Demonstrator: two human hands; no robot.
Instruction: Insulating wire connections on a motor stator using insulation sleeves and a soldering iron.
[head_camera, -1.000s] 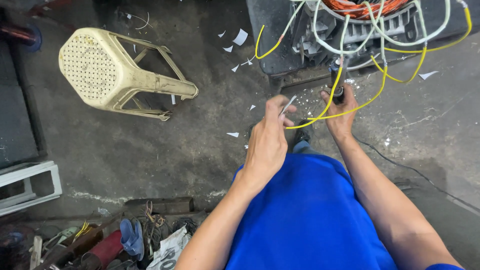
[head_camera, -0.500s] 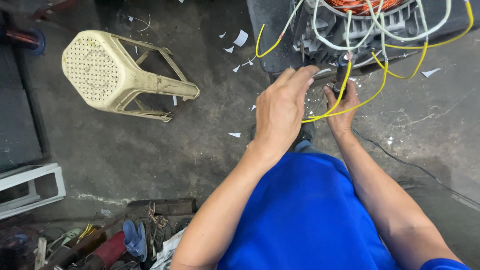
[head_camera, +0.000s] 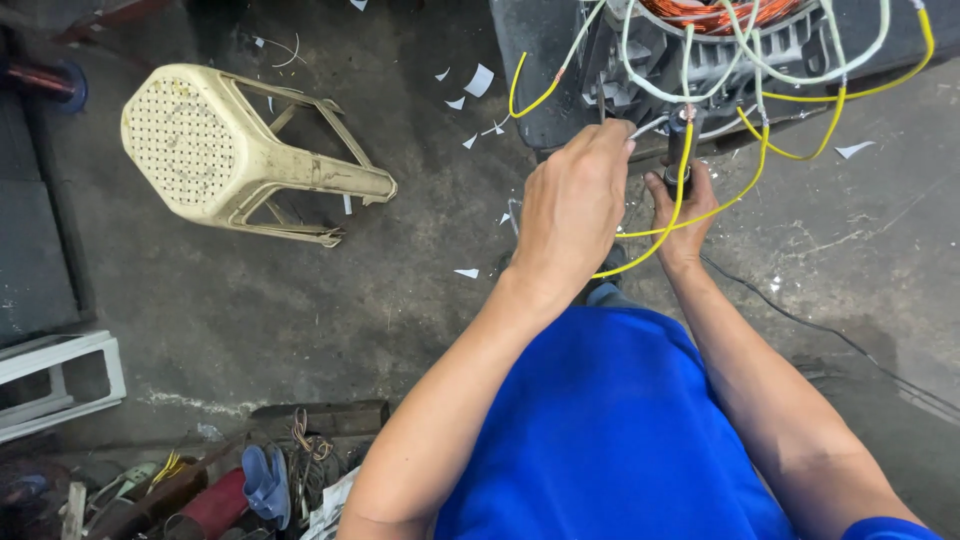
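Below the motor (head_camera: 700, 50), a white wire (head_camera: 650, 125) is pinched by the left hand (head_camera: 575, 205), while a dark tool (head_camera: 678, 150) is gripped by the right hand (head_camera: 685, 215). Yellow wires (head_camera: 680, 200) are draped across both. A stool (head_camera: 230, 150) is lying on its side, well apart.

The person wears a plain bright blue short-sleeved cotton shirt (head_camera: 610, 430); a sleeve hem shows at the right shoulder. Both forearms are bare, and the left hand (head_camera: 572, 205) and right hand (head_camera: 683, 215) are ungloved, without rings or watch.
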